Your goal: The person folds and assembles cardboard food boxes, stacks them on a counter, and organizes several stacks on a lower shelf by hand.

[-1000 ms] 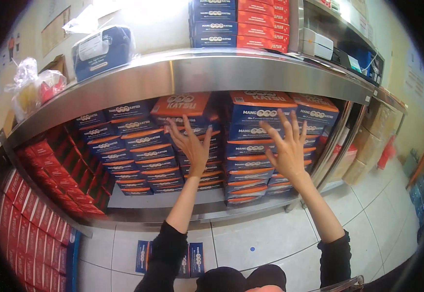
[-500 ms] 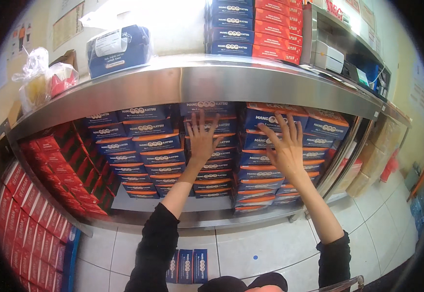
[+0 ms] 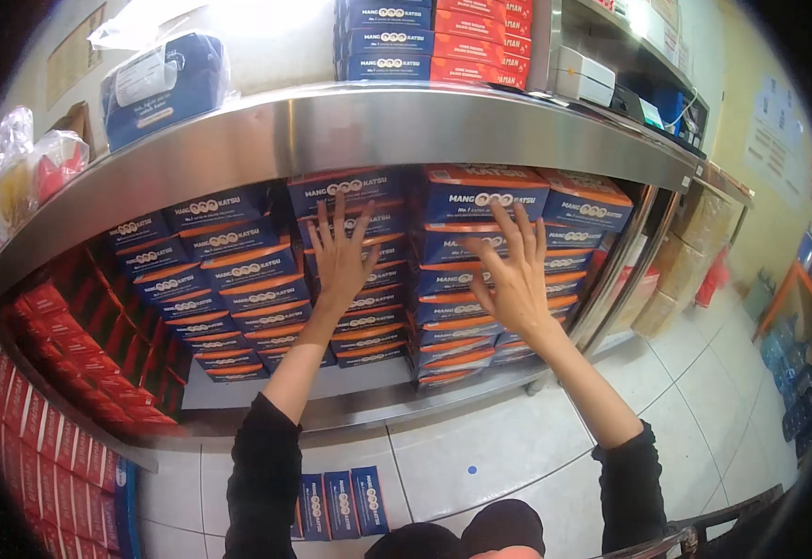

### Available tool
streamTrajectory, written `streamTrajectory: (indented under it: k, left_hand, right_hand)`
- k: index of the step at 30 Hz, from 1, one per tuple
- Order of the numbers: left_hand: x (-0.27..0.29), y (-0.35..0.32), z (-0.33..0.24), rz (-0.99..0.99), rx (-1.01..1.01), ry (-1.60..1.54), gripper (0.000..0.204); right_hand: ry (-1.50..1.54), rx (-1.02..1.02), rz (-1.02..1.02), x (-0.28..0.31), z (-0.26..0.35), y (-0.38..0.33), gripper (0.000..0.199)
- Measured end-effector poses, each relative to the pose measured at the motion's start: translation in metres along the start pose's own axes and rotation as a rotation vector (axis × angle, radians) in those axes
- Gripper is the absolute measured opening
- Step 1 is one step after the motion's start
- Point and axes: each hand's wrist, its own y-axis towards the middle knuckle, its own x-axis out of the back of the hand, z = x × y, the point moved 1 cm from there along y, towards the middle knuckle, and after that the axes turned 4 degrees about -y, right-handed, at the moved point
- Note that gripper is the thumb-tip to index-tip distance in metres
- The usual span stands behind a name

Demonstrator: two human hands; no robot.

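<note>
Now, beyond my left hand (image 3: pixel 339 265), fingers wide, the blue-and-orange carton (image 3: pixel 354 184) sits farther under the steel surface (image 3: pixel 406 123), its stack (image 3: pixel 373 320) seemingly straighter; my right hand (image 3: pixel 516 289), equally wide, fronts the neighbouring carton (image 3: pixel 457 199).

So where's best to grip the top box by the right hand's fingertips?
From the front, probably gripping the top box by its left side and front upper edge: the counter overhangs it, a neighbouring box crowds its right, and a narrow gap shows left.
</note>
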Motion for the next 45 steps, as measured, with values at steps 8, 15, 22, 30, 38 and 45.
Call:
streamTrajectory:
  k: [8,15,22,30,38,45]
  left_hand:
    - [0.007,-0.005,0.011,-0.030,-0.051,0.005,0.072]
    - [0.008,-0.004,0.005,-0.007,-0.065,-0.004,0.076]
    - [0.013,-0.005,0.003,-0.049,-0.092,-0.019,0.077]
    - [0.021,-0.007,0.006,-0.086,-0.029,-0.127,0.085]
    - [0.019,-0.003,0.029,0.047,-0.038,0.061,0.104]
    - [0.012,-0.008,0.027,0.043,-0.034,0.106,0.104]
  right_hand:
    - [0.301,-0.063,0.233,0.053,0.032,-0.083,0.048]
    - [0.325,-0.085,0.485,0.076,0.022,-0.142,0.047]
    - [0.376,-0.148,0.586,0.081,0.023,-0.164,0.042]
    - [0.410,-0.127,0.608,0.078,0.030,-0.173,0.041]
    - [0.459,-0.161,0.648,0.084,0.034,-0.185,0.042]
    - [0.526,-0.260,0.678,0.090,0.038,-0.193,0.040]
